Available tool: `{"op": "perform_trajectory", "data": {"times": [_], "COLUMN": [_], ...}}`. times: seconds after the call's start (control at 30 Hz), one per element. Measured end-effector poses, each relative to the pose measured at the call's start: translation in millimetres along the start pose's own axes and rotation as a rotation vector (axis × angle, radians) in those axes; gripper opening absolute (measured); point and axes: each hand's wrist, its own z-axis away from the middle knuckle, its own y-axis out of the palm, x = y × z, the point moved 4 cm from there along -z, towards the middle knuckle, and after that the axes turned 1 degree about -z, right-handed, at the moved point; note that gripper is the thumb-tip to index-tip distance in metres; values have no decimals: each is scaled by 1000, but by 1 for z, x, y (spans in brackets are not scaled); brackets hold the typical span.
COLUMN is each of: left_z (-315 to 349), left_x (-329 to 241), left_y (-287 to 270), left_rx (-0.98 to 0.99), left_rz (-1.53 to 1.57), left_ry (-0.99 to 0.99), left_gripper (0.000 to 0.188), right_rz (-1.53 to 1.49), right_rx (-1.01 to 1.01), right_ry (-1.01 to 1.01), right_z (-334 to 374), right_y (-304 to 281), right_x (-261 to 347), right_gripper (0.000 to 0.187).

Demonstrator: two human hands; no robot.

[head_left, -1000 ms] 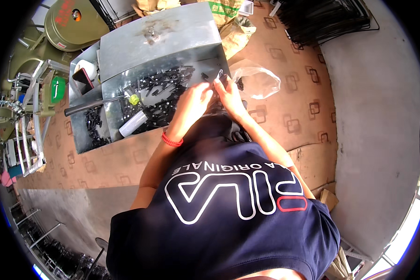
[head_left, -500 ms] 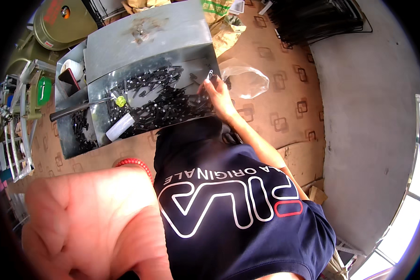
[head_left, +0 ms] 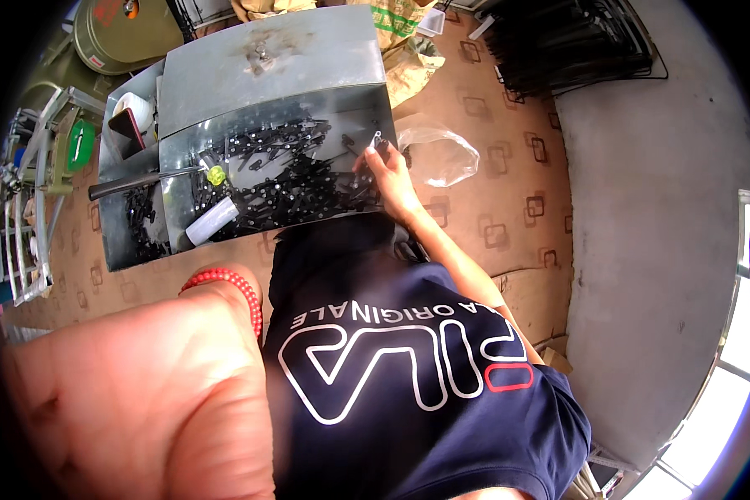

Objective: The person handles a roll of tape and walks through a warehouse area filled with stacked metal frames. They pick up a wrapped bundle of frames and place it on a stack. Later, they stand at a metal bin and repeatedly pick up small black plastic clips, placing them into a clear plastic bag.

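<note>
My left hand (head_left: 150, 400), a red bead bracelet (head_left: 225, 283) round its wrist, is raised very close, with its palm showing. Its fingers run out of the picture, so I cannot tell whether it holds anything. My right hand (head_left: 387, 171) is closed in a pinch at the right end of a metal tray (head_left: 133, 265). From its fingertips sticks a small part with a pale, holed tip (head_left: 377, 136); the rest is covered by the fingers. Many small black parts (head_left: 308, 179) lie loose in the tray below and to the left of that hand.
Across the tray's left divider lies a black-handled tool (head_left: 133, 183) with a yellow-green piece at its end. A whitish cylinder (head_left: 212, 221), white roll (head_left: 133, 111) and dark red flat object (head_left: 127, 132) sit in the tray. A clear plastic bag (head_left: 454, 158) stands right of it.
My left hand has shifted left and looks larger, partly leaving the picture. My right hand stays at the tray's right end, still pinching the small part.
</note>
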Motion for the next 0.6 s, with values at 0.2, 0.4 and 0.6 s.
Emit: {"op": "perform_trajectory", "data": {"times": [0.2,0.4,0.6], "left_z": [2,65,234], "left_x": [16,137,166], "left_y": [-17,-81,-178], "left_rx": [-139,406,1406], "left_rz": [19,-949,-1431], "left_ry": [151,-709,-1356], "left_gripper": [55,13,36], "right_rz": [77,165,-223], "right_rx": [-62,6,-77], "right_ry": [60,24,219], "right_z": [-1,8,-1], "right_y": [-8,8,3], "right_x": [1,16,-2], "right_gripper": [14,13,13]}}
